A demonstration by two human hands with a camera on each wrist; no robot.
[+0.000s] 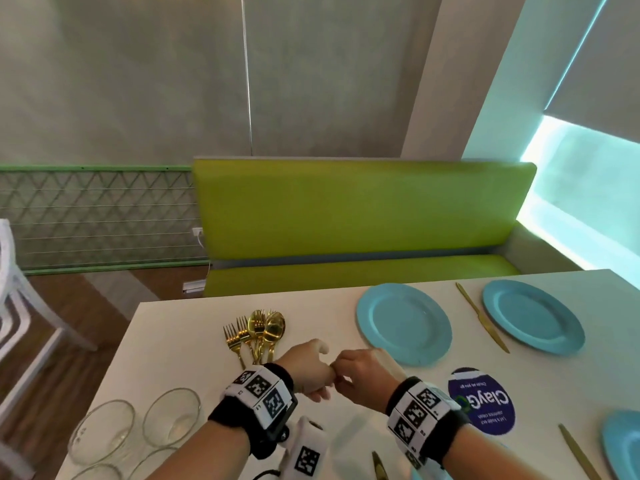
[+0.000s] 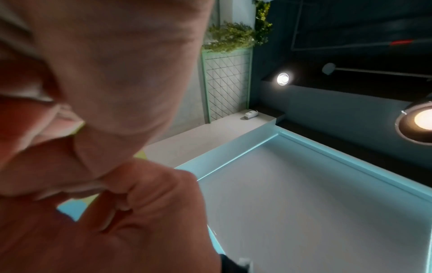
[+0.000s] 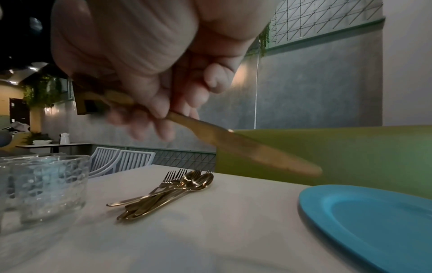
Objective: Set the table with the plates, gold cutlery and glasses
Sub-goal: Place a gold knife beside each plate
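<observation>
Right grip (image 3: 149, 77) clamps my gold knife (image 3: 245, 146) at centre frame — left grip (image 1: 308, 368) curled against it, contents unclear.

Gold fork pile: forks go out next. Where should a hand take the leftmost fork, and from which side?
Pinch its handle, coming from the near side. The leftmost fork lies at the left edge of the pile, tines toward the green bench, handle toward the person; a grip there should disturb the others least.
</observation>
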